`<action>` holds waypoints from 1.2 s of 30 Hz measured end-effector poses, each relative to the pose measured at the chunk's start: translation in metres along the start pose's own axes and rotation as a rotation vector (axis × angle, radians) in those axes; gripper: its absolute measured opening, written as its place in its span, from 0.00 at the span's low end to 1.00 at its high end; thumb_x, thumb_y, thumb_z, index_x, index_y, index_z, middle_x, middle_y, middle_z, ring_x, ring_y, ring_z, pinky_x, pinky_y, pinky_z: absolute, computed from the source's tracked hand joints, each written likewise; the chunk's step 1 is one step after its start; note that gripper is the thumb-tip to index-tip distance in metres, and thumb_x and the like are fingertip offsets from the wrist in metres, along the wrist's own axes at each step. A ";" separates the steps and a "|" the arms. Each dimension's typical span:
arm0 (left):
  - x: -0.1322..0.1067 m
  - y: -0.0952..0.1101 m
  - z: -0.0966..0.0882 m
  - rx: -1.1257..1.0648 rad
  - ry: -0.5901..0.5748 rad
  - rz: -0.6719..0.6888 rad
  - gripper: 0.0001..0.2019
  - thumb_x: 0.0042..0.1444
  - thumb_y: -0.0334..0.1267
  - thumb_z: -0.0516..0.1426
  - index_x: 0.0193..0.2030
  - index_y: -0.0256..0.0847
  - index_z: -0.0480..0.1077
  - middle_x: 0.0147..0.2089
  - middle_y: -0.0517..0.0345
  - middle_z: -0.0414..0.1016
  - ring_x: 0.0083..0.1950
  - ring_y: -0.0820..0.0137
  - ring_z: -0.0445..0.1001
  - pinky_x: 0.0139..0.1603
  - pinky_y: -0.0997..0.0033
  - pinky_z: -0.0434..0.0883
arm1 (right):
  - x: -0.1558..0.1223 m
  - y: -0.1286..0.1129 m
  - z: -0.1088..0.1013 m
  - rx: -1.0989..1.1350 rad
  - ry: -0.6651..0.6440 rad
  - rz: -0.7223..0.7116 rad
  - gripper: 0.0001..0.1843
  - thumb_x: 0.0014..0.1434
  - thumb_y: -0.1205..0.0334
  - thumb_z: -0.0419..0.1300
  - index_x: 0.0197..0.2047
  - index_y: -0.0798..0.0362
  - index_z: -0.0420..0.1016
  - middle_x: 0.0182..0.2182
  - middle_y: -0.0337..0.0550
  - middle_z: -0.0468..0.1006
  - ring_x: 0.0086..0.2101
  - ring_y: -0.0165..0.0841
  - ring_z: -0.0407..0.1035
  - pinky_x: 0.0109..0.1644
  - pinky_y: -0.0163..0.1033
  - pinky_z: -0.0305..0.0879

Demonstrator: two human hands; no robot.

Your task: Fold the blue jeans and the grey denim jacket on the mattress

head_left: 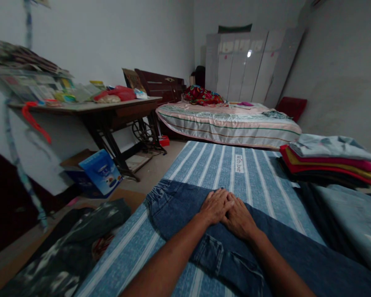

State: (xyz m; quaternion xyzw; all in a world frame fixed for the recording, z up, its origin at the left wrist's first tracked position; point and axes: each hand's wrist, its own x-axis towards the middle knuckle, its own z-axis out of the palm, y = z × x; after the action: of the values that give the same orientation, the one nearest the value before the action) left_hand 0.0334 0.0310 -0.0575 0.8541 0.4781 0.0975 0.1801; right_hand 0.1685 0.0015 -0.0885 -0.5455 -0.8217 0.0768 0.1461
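Note:
A pair of dark blue jeans (pixel 173 202) lies spread flat on a blue and white striped mattress (pixel 222 165). My left hand (pixel 215 205) rests palm down on the jeans with its fingers stretched out. Beside it, my right hand (pixel 239 218) also lies flat on the denim, fingers out. The two hands touch at the fingers, near the middle of the garment. Neither holds anything.
A stack of folded clothes (pixel 327 161) sits at the right, with more denim (pixel 349 218) below it. A second bed (pixel 228 119) stands behind. A cluttered sewing table (pixel 89 107), a blue box (pixel 100 171) and dark cloth (pixel 77 243) are on the left.

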 end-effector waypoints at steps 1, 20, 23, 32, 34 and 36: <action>0.000 0.000 0.000 0.002 -0.002 -0.002 0.31 0.65 0.53 0.36 0.68 0.38 0.51 0.70 0.49 0.52 0.71 0.66 0.46 0.69 0.56 0.44 | 0.000 0.000 0.000 0.006 0.007 0.000 0.39 0.63 0.44 0.46 0.69 0.58 0.46 0.67 0.55 0.50 0.65 0.46 0.43 0.65 0.52 0.46; 0.002 0.001 0.004 0.089 0.020 -0.012 0.27 0.67 0.49 0.36 0.68 0.41 0.52 0.70 0.51 0.52 0.71 0.66 0.45 0.69 0.54 0.46 | -0.031 0.022 -0.012 0.005 0.059 -0.022 0.27 0.62 0.59 0.48 0.62 0.60 0.63 0.62 0.55 0.61 0.63 0.42 0.52 0.66 0.50 0.49; 0.002 0.003 0.003 0.126 0.024 -0.005 0.26 0.66 0.47 0.39 0.67 0.39 0.53 0.70 0.50 0.52 0.72 0.66 0.44 0.69 0.55 0.46 | -0.036 0.022 -0.013 -0.024 0.031 0.027 0.30 0.63 0.53 0.49 0.63 0.62 0.62 0.63 0.57 0.58 0.63 0.44 0.51 0.66 0.50 0.48; 0.006 0.000 0.003 0.220 0.020 0.018 0.26 0.65 0.46 0.41 0.67 0.39 0.53 0.71 0.50 0.51 0.71 0.64 0.45 0.68 0.54 0.47 | -0.037 0.021 -0.017 -0.022 -0.009 0.050 0.32 0.65 0.48 0.46 0.65 0.60 0.57 0.66 0.53 0.53 0.65 0.42 0.44 0.67 0.50 0.43; 0.007 0.002 0.000 0.232 -0.005 0.015 0.27 0.65 0.46 0.42 0.67 0.38 0.53 0.71 0.49 0.50 0.72 0.63 0.44 0.68 0.54 0.47 | -0.036 0.020 -0.018 -0.014 -0.028 0.056 0.33 0.65 0.48 0.45 0.66 0.60 0.56 0.66 0.53 0.52 0.66 0.42 0.43 0.67 0.50 0.42; 0.009 0.007 -0.005 0.244 -0.059 -0.008 0.27 0.65 0.46 0.42 0.67 0.38 0.53 0.71 0.49 0.50 0.71 0.62 0.45 0.67 0.52 0.49 | -0.036 0.018 -0.021 -0.003 -0.049 0.065 0.33 0.65 0.48 0.46 0.66 0.60 0.56 0.66 0.53 0.51 0.66 0.42 0.42 0.67 0.49 0.41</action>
State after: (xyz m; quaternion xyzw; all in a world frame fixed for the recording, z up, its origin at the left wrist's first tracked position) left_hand 0.0416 0.0369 -0.0500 0.8704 0.4841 0.0127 0.0889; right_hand 0.2043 -0.0247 -0.0798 -0.5701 -0.8069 0.0937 0.1229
